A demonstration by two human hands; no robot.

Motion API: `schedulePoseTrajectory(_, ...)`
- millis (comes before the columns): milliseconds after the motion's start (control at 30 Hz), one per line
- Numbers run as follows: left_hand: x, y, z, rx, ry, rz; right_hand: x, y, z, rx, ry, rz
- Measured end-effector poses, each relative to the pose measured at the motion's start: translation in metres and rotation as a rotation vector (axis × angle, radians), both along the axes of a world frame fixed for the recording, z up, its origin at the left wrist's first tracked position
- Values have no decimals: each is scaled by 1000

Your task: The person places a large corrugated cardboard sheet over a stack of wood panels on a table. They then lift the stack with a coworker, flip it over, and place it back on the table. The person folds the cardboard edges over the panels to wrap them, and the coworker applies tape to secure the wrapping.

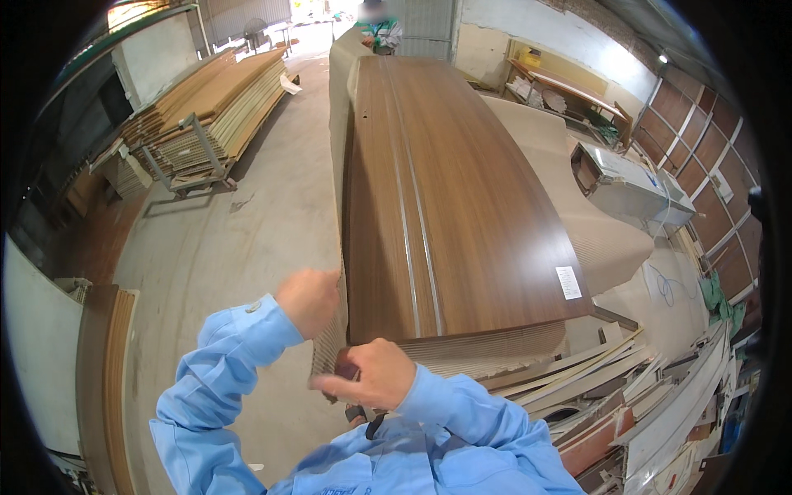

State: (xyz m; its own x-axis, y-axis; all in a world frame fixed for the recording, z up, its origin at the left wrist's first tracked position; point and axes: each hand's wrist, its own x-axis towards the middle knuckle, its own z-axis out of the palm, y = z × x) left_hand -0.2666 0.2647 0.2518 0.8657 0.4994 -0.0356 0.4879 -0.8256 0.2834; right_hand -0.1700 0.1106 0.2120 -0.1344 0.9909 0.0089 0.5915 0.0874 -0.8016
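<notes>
A brown wood-grain door [470, 181] lies flat in front of me, with two thin silvery strips along its length and a white label [568, 282] near its near right corner. Corrugated cardboard [540, 340] is under it and stands up along its left side. My left hand [309, 301] is closed on the raised left edge of this cardboard. Just nearer to me, my right hand [375, 375] grips the cardboard's near left corner, thumb pointing left. Something dark brown shows beneath the right fingers; I cannot make out what.
At the far end another person [384, 33] stands by the cardboard. Stacked panels [206, 107] rest on a metal cart to the left. A metal box-shaped piece [631, 181] lies at right. Scrap strips [627, 404] pile up at lower right, and upright boards [107, 371] stand at lower left.
</notes>
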Motion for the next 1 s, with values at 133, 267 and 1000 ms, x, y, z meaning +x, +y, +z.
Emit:
schedulePoseTrajectory(133, 6, -3, -5, 10, 29, -18, -10, 1, 6, 0, -110, 33)
schedulePoseTrajectory(267, 18, -8, -4, 326, 287, -483, 7, -8, 3, -42, 169, 10)
schedulePoseTrajectory(1000, 179, 60, -147, 357, -137, 120, 192, 15, -204, -115, 183, -635)
